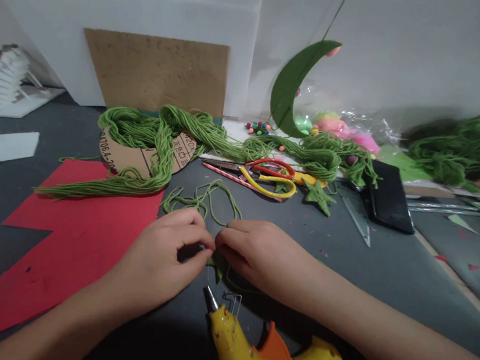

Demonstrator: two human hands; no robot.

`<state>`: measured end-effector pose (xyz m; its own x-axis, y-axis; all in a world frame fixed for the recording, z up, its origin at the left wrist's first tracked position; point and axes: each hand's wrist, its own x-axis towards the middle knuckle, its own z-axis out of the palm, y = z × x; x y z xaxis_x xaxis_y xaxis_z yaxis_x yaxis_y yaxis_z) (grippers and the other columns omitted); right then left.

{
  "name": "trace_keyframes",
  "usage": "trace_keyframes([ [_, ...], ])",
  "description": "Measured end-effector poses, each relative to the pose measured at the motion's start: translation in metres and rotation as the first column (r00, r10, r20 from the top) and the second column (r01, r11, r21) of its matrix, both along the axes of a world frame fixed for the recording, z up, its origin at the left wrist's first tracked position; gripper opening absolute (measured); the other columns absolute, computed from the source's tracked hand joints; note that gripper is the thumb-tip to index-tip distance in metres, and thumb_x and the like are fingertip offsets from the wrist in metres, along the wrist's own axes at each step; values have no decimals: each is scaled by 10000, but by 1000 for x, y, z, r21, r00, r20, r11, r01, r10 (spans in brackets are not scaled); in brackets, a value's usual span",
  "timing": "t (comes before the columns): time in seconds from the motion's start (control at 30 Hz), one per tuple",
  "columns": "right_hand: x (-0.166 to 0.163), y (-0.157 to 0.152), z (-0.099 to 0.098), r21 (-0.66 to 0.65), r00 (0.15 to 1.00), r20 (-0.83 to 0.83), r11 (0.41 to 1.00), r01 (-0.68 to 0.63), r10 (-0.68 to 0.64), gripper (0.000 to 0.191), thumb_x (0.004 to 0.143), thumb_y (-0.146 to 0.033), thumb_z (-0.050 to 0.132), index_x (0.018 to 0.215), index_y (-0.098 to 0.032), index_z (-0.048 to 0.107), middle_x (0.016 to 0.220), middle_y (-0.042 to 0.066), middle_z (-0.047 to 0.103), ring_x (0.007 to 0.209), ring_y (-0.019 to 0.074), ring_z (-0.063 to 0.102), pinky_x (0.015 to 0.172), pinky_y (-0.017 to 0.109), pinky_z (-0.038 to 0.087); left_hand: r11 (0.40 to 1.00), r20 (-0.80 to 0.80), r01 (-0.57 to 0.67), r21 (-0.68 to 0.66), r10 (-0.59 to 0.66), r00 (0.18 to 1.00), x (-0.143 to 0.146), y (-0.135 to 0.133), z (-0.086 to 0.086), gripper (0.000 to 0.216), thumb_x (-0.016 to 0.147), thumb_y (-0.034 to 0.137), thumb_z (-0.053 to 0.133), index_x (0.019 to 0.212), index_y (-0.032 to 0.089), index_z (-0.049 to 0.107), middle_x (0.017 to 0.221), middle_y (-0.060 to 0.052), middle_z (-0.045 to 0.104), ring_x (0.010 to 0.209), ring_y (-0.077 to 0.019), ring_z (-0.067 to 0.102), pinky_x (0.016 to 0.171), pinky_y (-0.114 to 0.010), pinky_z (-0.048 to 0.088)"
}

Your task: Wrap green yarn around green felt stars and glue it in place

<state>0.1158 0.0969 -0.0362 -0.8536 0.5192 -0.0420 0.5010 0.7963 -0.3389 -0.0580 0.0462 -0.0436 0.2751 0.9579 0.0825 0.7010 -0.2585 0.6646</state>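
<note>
My left hand (pixel 167 262) is closed in a pinch, thumb against fingertips; what it pinches is too small to make out. Touching or nearly touching it, my right hand (pixel 257 254) has its fingers closed on a small green star (pixel 218 267), mostly hidden beneath them. Green yarn (pixel 218 196) lies in loose loops just beyond both hands. Below them rests a yellow hot glue gun (pixel 237 342) with an orange trigger, its metal nozzle pointing up at my fingers. A thin pale strand rises from the nozzle toward my left fingertips.
Red paper (pixel 80 233) lies left, under part of a green yarn skein (pixel 139 180). Scissors (pixel 269 180), a finished green star (pixel 319 195), a set square (pixel 356 214) and a black phone (pixel 388 195) lie right. A green crescent (pixel 295 88) hangs behind.
</note>
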Motion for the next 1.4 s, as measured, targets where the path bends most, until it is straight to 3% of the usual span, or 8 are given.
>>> trace_keyframes([
  [0.1,-1,0,1,-11,1000,7,1000,-2,2,103,808,-108,497,721,-142,541,649,-11,481,573,90,406,536,204,282,991,-64,122,63,-118,991,-2,0,-1,179,795,160,472,783,200,646,785,-11,524,772,-131,497,675,-244,386],
  [0.27,-1,0,1,-17,1000,9,1000,-1,1,106,809,-111,497,720,-137,546,647,-10,481,569,89,402,536,206,279,985,-135,169,43,-162,978,-2,-1,-3,202,813,176,466,805,212,664,772,-15,516,767,-139,494,667,-261,381],
  [0.63,0,4,9,-117,1000,0,993,-8,9,143,827,-125,477,815,-129,619,684,13,524,612,102,443,573,210,315,990,-91,143,-9,-143,985,-4,3,-2,189,817,156,451,813,193,637,806,-11,560,785,-123,518,712,-237,403],
  [0.83,4,1,16,-238,996,-41,969,63,-75,173,755,-57,465,868,-159,549,727,-3,552,601,91,454,547,200,296,994,-26,111,-14,-111,993,-3,2,-3,95,780,132,486,794,196,555,931,-17,562,897,-141,514,794,-260,408],
  [1.0,8,-6,14,-159,984,32,971,178,-175,194,686,-86,516,861,-168,488,772,16,560,644,120,474,560,220,306,993,-25,114,-29,-114,993,-2,1,-5,69,773,145,490,800,207,505,1015,-28,550,981,-171,486,845,-306,398],
  [1.13,10,-9,10,-129,969,71,961,245,-237,149,700,-137,523,842,-172,496,784,28,561,663,137,482,572,236,319,995,-21,69,-73,-71,997,2,-2,-6,205,779,155,483,971,224,498,989,-28,552,945,-182,490,823,-333,412],
  [1.3,8,-9,6,-143,970,-13,960,239,-244,234,683,-98,508,910,-156,507,874,54,527,743,140,480,639,240,359,989,46,-17,-144,24,999,7,-4,-6,307,764,136,478,1056,231,462,961,-20,531,881,-164,501,752,-315,432],
  [1.4,7,-6,5,-185,962,-60,950,253,-268,193,665,-91,518,846,-158,513,863,48,516,745,135,472,646,240,363,986,117,-40,-163,60,991,9,-4,-7,334,742,116,481,1054,233,464,969,-23,513,858,-153,507,725,-304,439],
])
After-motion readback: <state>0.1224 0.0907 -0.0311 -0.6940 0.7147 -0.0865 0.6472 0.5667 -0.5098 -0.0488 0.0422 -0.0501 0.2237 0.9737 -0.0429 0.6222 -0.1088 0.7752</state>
